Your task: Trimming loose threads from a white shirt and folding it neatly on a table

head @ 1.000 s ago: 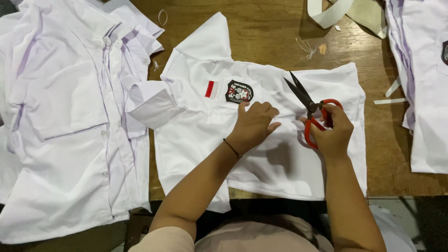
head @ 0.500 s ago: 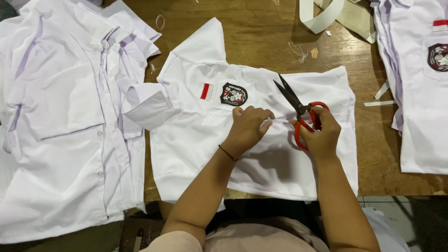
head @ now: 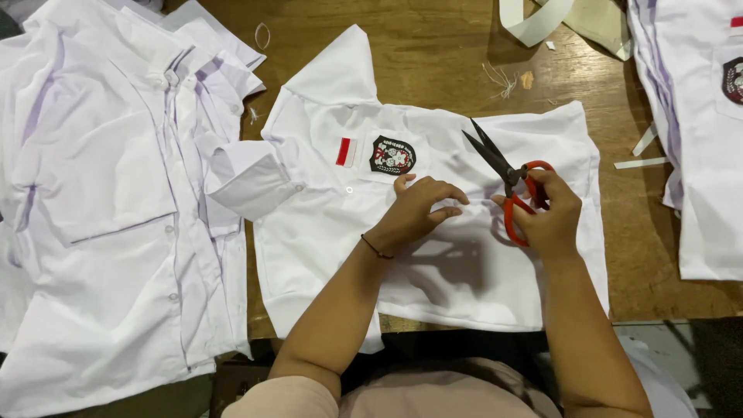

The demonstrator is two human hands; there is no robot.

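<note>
A stack of white shirts (head: 101, 209) covers the left end of the wooden table (head: 433, 54). At the middle of the near edge lies a white badged shirt (head: 325, 209), where the left hand (head: 418, 209) pinches its fabric with fingers together. The right hand (head: 551, 218) is closed around red-handled scissors (head: 507, 174), blades slightly parted; another shirt (head: 696, 131) lies at the right edge.

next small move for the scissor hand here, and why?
Probably swing the scissors down toward the left hand. The right hand holds them blades open, tips pointing away, while the left fingers pinch the white shirt just beside them.
</note>
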